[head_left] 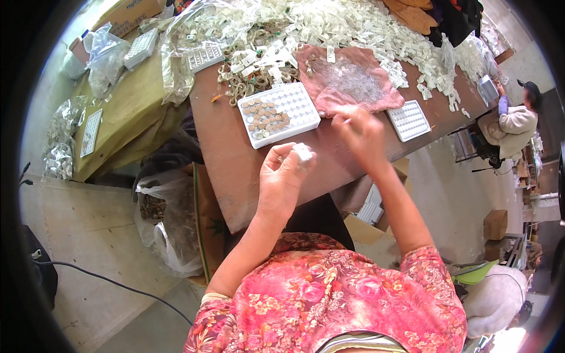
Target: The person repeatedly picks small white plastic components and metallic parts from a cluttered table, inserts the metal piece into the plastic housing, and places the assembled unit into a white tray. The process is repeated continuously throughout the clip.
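Observation:
Pinched in the fingers of my left hand (279, 179) is a small white plastic piece (302, 152), held up over the table's near edge. My right hand (360, 140) is raised to the right of it, smeared by motion, so I cannot make out its fingers or anything in them. Just beyond my left hand lies a white tray (256, 140) with rows of round pockets. Small round brownish pieces (266, 117) fill part of it. A pink cloth (376, 97) with a tangle of fine, clear strands on it spreads beyond my right hand.
Loose clear and white plastic tags (353, 29) heap across the far side of the brown table (220, 176). Another white tray (408, 120) is at the right edge. Below stand an open carton (362, 226) and a plastic bag (168, 217). A person (518, 126) sits far right.

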`<state>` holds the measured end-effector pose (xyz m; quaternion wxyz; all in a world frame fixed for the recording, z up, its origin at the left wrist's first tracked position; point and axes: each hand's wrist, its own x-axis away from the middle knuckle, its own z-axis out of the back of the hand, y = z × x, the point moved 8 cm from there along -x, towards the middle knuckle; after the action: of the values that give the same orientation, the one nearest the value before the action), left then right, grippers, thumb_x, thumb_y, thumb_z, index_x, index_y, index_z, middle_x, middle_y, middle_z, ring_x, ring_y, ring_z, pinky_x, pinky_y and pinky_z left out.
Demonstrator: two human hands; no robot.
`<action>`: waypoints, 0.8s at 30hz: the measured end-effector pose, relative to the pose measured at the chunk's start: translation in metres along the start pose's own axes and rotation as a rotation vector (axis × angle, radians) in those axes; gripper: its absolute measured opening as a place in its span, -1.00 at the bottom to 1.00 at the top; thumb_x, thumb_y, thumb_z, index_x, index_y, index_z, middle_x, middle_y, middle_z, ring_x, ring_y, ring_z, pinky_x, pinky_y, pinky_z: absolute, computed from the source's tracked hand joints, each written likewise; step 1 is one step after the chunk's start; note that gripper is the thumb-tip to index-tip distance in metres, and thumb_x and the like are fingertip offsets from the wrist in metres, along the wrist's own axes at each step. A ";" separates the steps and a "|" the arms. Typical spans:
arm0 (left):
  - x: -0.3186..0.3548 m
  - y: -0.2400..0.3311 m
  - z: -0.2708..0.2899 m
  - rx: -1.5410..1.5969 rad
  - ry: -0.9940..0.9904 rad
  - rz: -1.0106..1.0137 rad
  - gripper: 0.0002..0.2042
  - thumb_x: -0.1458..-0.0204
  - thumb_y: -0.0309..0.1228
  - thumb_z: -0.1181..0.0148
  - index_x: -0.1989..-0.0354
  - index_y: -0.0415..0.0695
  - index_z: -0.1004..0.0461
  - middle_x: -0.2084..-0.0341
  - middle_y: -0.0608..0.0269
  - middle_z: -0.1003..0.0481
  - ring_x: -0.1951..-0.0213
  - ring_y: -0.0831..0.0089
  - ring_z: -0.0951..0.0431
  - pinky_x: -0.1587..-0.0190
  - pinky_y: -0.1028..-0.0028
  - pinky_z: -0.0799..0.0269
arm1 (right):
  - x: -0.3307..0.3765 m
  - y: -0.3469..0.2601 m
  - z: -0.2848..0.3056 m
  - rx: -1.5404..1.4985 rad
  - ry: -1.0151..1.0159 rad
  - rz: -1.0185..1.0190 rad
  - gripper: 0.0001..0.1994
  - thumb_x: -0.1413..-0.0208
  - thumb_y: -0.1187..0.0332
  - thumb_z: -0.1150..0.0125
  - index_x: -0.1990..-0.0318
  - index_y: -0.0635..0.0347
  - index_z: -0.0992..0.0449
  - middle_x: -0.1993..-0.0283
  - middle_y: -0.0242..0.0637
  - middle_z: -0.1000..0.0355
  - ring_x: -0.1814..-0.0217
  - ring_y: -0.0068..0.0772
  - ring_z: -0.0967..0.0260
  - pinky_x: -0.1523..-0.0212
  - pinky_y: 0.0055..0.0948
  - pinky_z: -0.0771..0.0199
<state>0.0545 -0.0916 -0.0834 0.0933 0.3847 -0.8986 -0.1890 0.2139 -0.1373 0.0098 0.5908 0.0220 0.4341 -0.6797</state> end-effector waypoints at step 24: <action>0.000 0.006 -0.004 0.027 -0.026 -0.068 -0.83 -0.10 -0.56 -0.15 0.14 -0.20 -0.38 0.20 0.08 -0.51 0.18 0.28 -0.56 0.02 0.30 -0.48 | -0.048 0.083 -0.020 -0.608 -0.252 -0.524 -0.91 -0.03 0.51 -0.30 0.30 0.30 -0.58 0.37 -0.39 -0.51 0.36 -0.68 -0.37 0.32 -0.65 -0.38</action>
<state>0.0520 -0.0887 -0.0772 0.0697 0.4139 -0.8886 -0.1851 0.2868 -0.0809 -0.0236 0.4261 -0.3476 0.5303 -0.6452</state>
